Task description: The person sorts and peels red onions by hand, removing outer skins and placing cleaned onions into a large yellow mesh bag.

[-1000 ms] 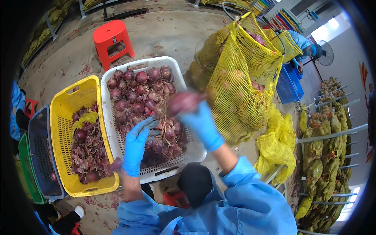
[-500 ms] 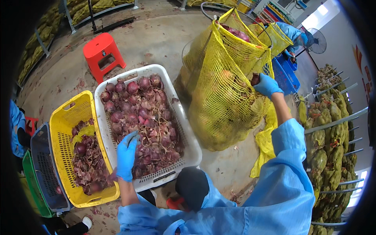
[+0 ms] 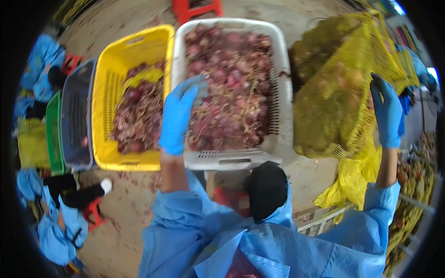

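Observation:
A white crate in the middle holds many red onions with loose skins and dry stalks. My blue-gloved left hand is over its left rim, fingers stretched toward the onions; the grey, dirty fingertips are blurred and nothing shows in them. To the right stands a yellow mesh sack, bulging with onions seen dimly through the net. At its right side my blue-gloved right hand is raised, its dark fingertips apart and holding nothing visible.
Left of the white crate are a yellow crate of onion skins, a grey-blue crate and a green crate. A red stool stands beyond. Co-workers in blue sit at left. Empty yellow netting lies below the sack.
The view has swung right, so the crates and sack sit differently in it. The red onion in my right hand is gone from it, and those fingers have parted. My left hand's fingers have straightened.

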Action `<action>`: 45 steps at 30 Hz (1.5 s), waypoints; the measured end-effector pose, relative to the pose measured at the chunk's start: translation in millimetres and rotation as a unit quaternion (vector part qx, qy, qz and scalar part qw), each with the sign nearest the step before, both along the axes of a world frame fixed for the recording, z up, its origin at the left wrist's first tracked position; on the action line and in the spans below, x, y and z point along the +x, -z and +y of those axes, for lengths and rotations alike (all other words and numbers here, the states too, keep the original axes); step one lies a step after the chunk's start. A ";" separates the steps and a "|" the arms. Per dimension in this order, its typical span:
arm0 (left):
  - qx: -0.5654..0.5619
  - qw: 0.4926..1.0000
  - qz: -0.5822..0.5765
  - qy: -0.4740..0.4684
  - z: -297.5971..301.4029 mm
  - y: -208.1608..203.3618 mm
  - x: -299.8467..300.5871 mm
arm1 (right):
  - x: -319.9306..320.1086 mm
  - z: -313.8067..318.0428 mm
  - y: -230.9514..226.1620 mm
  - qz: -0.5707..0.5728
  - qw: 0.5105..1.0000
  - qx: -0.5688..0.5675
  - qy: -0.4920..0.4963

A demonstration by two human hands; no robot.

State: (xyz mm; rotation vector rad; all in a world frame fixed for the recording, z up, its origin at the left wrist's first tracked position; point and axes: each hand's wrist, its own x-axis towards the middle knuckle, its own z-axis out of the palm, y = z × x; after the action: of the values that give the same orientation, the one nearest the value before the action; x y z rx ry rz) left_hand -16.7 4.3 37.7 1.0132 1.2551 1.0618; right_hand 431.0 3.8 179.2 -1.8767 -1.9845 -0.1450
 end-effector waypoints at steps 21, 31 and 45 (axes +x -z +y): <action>0.002 0.991 -0.062 -0.116 -30.4 7.9 -44.0 | -369.7 -66.8 393.0 -0.077 0.771 -0.258 -0.577; 0.054 0.983 -0.097 -0.148 -30.3 -5.5 -58.0 | -201.3 -14.2 409.3 -0.383 0.624 -0.490 -0.474; 0.025 0.989 -0.052 -0.135 -24.4 -9.9 -51.4 | -371.3 -56.5 406.8 -0.114 0.736 -0.217 -0.631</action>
State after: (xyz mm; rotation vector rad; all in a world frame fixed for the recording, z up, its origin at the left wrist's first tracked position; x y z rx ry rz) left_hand -68.1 -20.1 47.7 0.8276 1.3105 1.3431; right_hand 59.6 -52.7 -227.5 -0.2718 -3.1754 0.5382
